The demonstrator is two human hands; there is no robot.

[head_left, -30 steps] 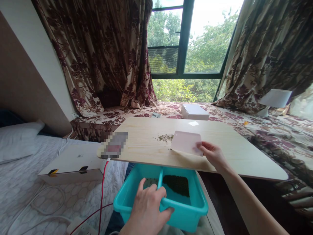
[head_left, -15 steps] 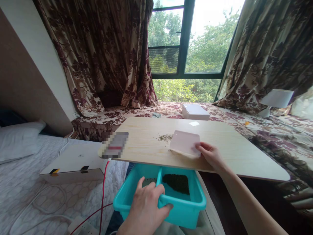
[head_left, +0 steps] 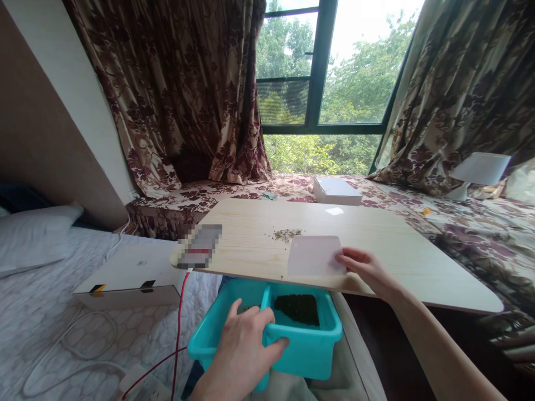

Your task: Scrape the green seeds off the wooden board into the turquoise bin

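My right hand pinches the right edge of a pale, translucent plastic sheet with rounded corners. The sheet is tilted against the wooden-look table, close to its front edge. Beyond it lies a scatter of small brownish grains, and a stray one sits near the edge. Below the edge, my left hand grips a turquoise two-compartment box where its divider meets the near rim. A dark grainy mass lies in the right compartment; my hand partly covers a few grains in the left one.
A blurred-out phone-like device with a red cable lies on the table's left end. A white carton and a power strip rest on the bed. Behind the table are a white box and a lamp.
My right hand has drawn the sheet toward the table's front edge, away from the main scatter. The turquoise box and my left hand have shifted slightly left.
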